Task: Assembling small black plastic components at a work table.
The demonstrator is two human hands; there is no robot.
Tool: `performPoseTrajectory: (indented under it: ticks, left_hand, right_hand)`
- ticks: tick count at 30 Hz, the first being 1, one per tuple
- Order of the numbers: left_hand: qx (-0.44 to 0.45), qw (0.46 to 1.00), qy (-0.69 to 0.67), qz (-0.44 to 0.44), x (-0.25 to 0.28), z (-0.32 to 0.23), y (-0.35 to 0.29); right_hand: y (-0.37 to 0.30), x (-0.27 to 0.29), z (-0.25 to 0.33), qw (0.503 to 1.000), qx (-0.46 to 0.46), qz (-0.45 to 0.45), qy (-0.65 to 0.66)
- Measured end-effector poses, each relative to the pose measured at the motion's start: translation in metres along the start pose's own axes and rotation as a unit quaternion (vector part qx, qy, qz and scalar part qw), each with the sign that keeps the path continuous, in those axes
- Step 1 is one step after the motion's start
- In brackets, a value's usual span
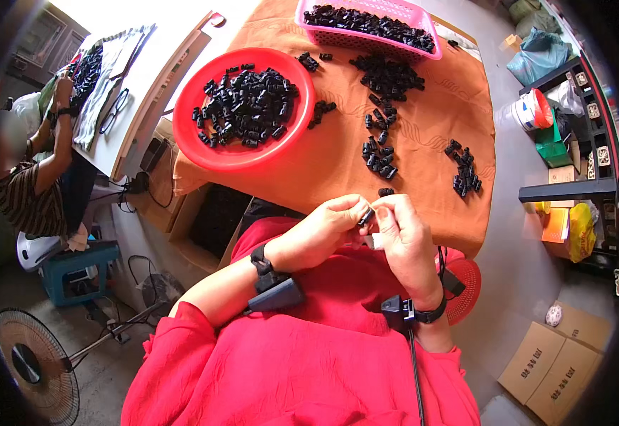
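Note:
At the near edge of the cloth-covered table, my left hand (pixel 330 219) pinches a small black plastic part (pixel 366 217) between thumb and fingers. My right hand (pixel 403 228) is closed against the same part from the other side, its thumb and forefinger meeting there. Something small and white (pixel 375 241) shows under the right fingers; its kind cannot be made out. Just beyond my fingertips lies a similar black part (pixel 386 192). Loose black parts (pixel 380 157) form a trail up the table, and a smaller group (pixel 465 169) lies to the right.
A red round basin (pixel 185 145) of black parts stands on the orange tablecloth (pixel 323 170) at left. A pink basket (pixel 423 21) holds more at the back. Leftward, another person (pixel 36 160) works at a white table (pixel 103 142). A fan (pixel 36 366) stands lower left.

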State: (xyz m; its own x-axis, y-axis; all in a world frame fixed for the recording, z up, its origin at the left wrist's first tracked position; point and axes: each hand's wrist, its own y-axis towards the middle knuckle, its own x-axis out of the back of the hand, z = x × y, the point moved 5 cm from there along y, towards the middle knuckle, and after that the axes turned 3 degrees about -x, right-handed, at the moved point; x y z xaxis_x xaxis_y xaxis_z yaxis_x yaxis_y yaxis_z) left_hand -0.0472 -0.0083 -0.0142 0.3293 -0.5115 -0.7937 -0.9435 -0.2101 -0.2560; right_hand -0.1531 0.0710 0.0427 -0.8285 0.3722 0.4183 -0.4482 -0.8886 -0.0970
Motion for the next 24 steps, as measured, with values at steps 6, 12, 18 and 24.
performPoseTrajectory:
  ticks: [6, 12, 18, 24]
  left_hand:
    - [0.052, 0.996, -0.061, 0.037, 0.01, -0.015, 0.011]
    - [0.041, 0.994, 0.099, 0.006, -0.001, -0.031, 0.04]
    - [-0.242, 0.591, 0.767, -0.061, -0.013, -0.022, 0.065]
    - [-0.247, 0.589, 0.765, -0.083, -0.005, -0.026, 0.062]
  right_hand:
    - [0.008, 0.041, -0.016, 0.982, -0.012, -0.175, 0.072]
    - [0.009, 0.054, -0.02, 0.979, -0.014, -0.197, 0.037]
    - [0.009, 0.051, -0.018, 0.981, -0.016, -0.189, 0.029]
    - [0.008, 0.051, -0.02, 0.982, -0.005, -0.19, -0.01]
